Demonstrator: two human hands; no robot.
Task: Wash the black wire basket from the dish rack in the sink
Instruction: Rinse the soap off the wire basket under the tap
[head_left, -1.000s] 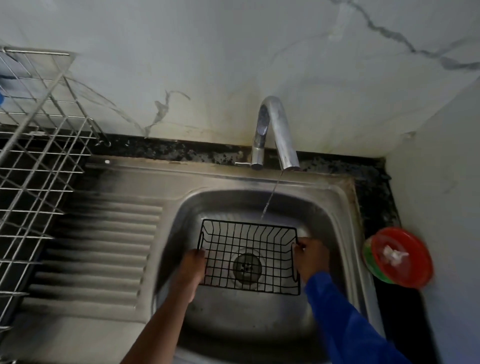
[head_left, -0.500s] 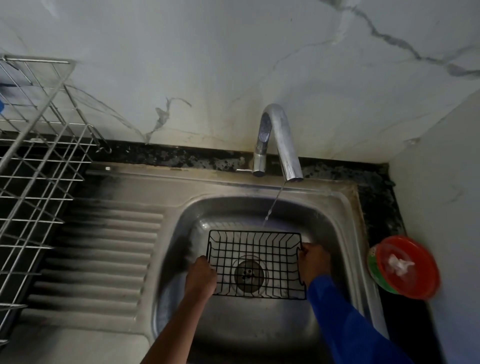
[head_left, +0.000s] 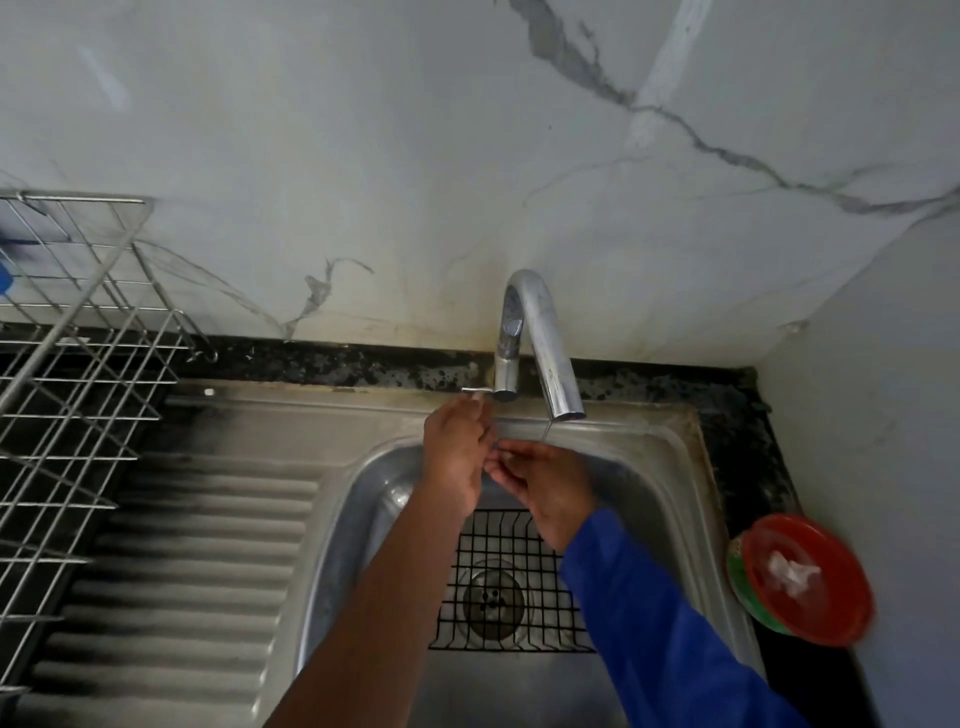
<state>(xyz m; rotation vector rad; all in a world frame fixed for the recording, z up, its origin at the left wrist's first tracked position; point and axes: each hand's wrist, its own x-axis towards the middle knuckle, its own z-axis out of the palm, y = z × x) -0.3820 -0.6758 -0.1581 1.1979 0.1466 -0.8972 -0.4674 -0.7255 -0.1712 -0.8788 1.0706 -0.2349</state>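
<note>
Head view, left hand (head_left: 457, 457) seemingly pinching tap lever (head_left: 475, 391), right hand (head_left: 550, 486) loosely curled, empty

Wire basket (head_left: 511, 582) in sink (head_left: 670, 499), over drain (head_left: 492, 603). Faucet (head_left: 537, 343) at 12 o'clock behind sink. Both hands (head_left: 457, 452) above basket, near faucet. Dish rack (head_left: 78, 395) at 9 o'clock on drainboard (head_left: 197, 561). Lidded container (head_left: 800, 579) at 3 o'clock on counter (head_left: 753, 441).

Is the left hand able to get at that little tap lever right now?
Probably yes. The left hand is raised just below the tap lever, fingertips nearly at it, with nothing between; the black wire basket lies lower in the sink.
</note>
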